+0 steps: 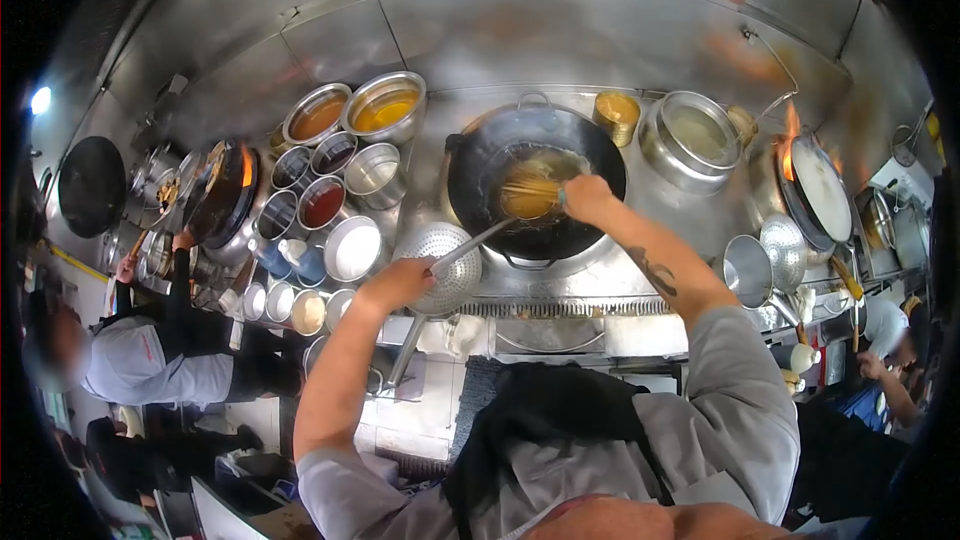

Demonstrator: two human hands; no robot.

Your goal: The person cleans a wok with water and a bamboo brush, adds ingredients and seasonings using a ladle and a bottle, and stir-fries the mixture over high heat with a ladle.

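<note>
A dark wok (pixel 475 155) sits on the range in front of me, with cloudy liquid in its bottom. My right hand (pixel 588 200) is closed around a bamboo wok brush (pixel 530 187), whose bristles point left over the liquid. My left hand (pixel 398 283) grips the long metal handle of a ladle (pixel 473 245). The ladle slants up to the right into the wok, its end meeting the brush; the brush partly hides its bowl. Below the left hand, a round perforated strainer (pixel 446 241) rests at the wok's left edge, its handle toward me.
Left of the wok stand metal pots of sauce, including one with orange liquid (pixel 388 112). A can (pixel 616 118) and a steel pot (pixel 690 140) are at right. Flames rise by another wok (pixel 822 185). A co-worker (pixel 150 355) cooks at far left; another person (pixel 888 350) is far right.
</note>
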